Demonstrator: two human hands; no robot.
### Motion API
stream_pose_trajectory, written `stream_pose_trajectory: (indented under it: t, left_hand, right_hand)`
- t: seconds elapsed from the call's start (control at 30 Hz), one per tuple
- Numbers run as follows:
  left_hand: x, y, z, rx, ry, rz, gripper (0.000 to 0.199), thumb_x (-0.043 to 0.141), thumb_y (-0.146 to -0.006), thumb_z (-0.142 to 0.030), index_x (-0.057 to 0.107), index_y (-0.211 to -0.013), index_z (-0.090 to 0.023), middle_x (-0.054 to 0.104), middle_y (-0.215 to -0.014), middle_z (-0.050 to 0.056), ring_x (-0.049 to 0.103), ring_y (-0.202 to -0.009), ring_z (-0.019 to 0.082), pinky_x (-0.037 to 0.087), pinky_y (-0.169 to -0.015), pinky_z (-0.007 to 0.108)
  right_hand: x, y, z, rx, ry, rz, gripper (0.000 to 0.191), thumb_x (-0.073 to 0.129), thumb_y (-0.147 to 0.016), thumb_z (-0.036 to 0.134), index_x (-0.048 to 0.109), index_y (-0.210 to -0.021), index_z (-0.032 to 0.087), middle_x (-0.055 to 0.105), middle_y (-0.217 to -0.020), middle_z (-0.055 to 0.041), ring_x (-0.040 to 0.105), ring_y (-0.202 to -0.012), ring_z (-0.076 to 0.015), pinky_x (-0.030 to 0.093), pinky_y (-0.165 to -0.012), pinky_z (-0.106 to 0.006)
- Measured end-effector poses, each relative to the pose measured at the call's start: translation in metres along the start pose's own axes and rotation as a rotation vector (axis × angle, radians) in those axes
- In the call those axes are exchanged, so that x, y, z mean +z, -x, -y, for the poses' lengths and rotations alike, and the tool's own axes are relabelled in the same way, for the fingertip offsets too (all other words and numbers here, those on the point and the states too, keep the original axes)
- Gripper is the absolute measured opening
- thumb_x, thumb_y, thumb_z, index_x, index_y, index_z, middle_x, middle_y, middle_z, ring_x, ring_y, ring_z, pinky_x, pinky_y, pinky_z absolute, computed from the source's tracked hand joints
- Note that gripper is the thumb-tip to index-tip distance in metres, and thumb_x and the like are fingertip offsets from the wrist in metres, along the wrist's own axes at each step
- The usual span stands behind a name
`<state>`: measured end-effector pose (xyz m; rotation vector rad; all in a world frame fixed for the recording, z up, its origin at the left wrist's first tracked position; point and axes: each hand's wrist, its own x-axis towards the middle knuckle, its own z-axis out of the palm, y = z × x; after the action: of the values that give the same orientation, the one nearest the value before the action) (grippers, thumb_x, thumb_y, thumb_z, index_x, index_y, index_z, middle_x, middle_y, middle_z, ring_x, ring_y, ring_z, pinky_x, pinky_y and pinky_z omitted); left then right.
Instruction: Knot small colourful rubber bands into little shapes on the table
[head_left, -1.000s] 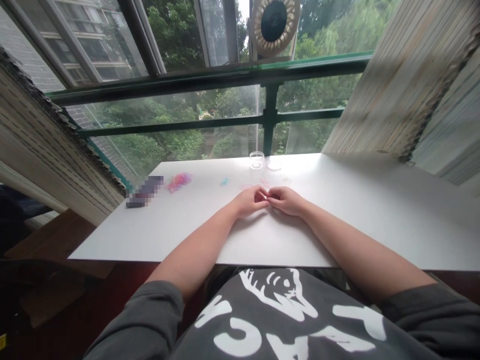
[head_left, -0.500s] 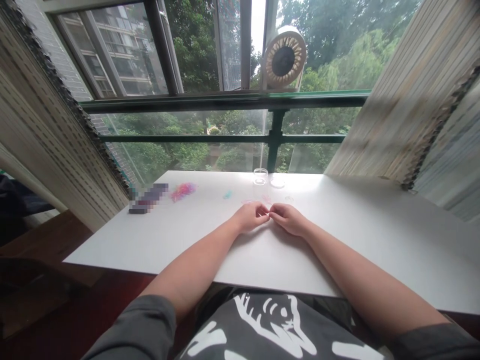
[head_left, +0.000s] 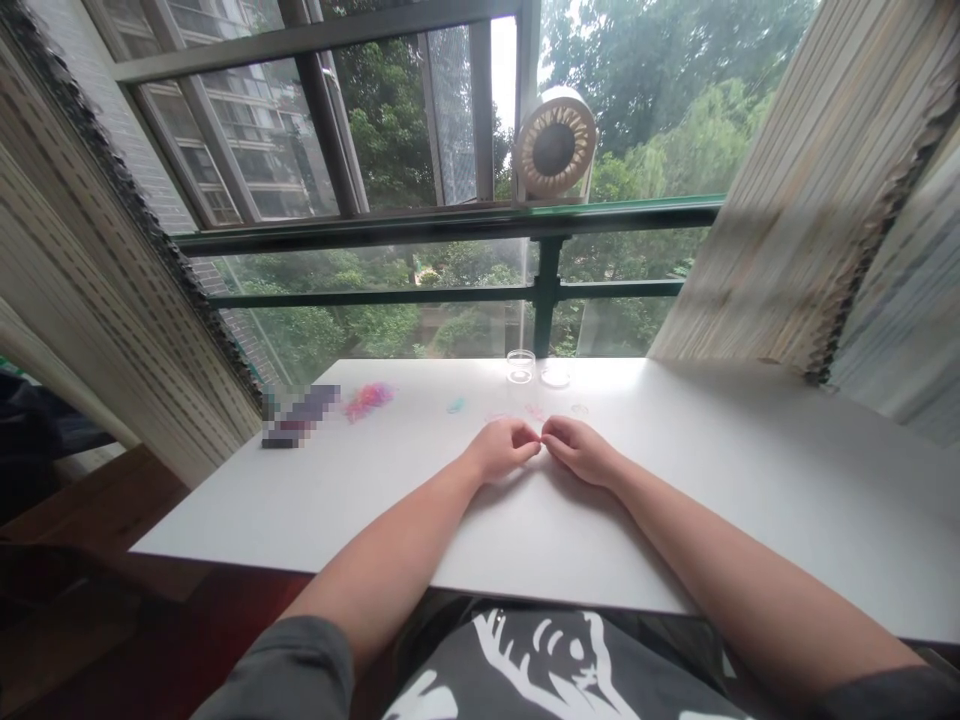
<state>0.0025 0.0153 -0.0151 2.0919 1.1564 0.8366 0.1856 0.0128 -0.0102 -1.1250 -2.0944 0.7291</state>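
Over the middle of the white table (head_left: pixel 300 520), my left hand (head_left: pixel 504 449) and my right hand (head_left: pixel 581 450) meet at the fingertips. Both are closed in a pinch, thumb against fingers. Whatever sits between the fingertips is too small to make out. Just beyond the hands lie faint pink pieces (head_left: pixel 533 411), a small clear or pale ring-like piece (head_left: pixel 579 409) and a teal piece (head_left: pixel 457 405). A clear round container (head_left: pixel 520 368) stands farther back, beside a clear shallow round lid or dish (head_left: pixel 556 377).
At the table's left lies a tangled pile of pink, orange and purple strands (head_left: pixel 369 401). Beside it is a dark pixelated object (head_left: pixel 304 415). A round white fan (head_left: pixel 556 145) stands on the window ledge above a green railing (head_left: pixel 450 222). Curtains (head_left: pixel 757 200) hang on both sides.
The view has tilted up slightly, so everything sits lower in the picture. My hands stay pinched together at nearly the same spot over the table.
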Motion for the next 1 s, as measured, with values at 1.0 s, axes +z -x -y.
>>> stream_pose_trajectory:
  t: [1.0]
  left_hand:
    - [-0.0003,-0.0008,-0.0025,0.060,-0.027,-0.059,0.025,0.058,-0.075,-0.039,0.066,-0.078,-0.015,0.066,-0.074,0.002,0.057,-0.066,0.012,0.044,-0.061,0.022]
  right_hand:
    - [-0.0009,0.0011,0.0021,0.019,-0.092,0.071,0.025,0.046,-0.083,0.036,0.047,-0.068,0.017,0.046,-0.054,0.0046,0.040,-0.050,-0.0094,0.033,-0.051,-0.023]
